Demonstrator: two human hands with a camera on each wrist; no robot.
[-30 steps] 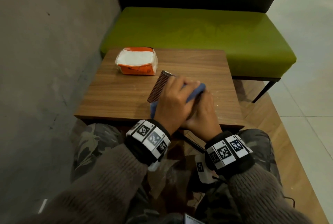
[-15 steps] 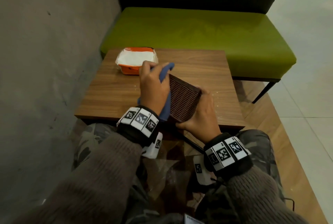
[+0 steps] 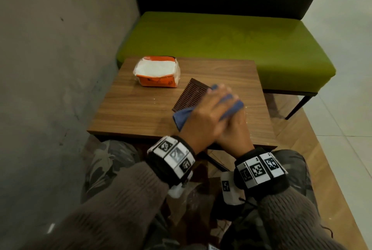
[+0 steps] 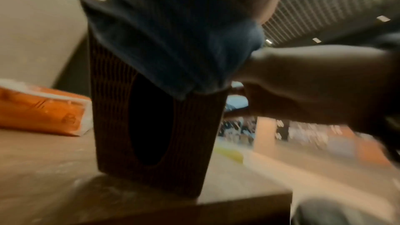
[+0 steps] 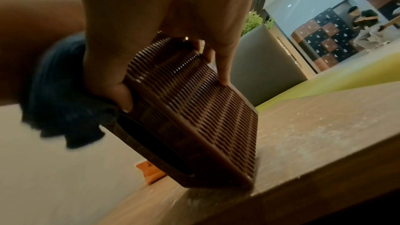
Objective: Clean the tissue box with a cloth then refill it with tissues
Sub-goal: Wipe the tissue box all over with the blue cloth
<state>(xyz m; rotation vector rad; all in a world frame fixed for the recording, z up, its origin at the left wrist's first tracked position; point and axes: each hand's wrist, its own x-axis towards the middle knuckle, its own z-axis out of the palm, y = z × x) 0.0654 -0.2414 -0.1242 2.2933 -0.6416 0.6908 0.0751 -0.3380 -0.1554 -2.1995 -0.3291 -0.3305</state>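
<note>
A green bench (image 3: 221, 36) sits behind the wooden table (image 3: 141, 109). An orange pack of tissues (image 3: 157, 71) lies at the table's upper left. In the middle, the brown tissue box (image 3: 192, 95) stands on its side. The left hand (image 3: 205, 117) presses a blue cloth (image 3: 182, 118) flat on it. The right hand (image 3: 234, 131) grips the box (image 5: 184, 109).

Tissue pack (image 3: 156, 71) on table (image 3: 130, 109), behind-left of tissue box (image 3: 191, 94); bench (image 3: 221, 36) beyond
</note>
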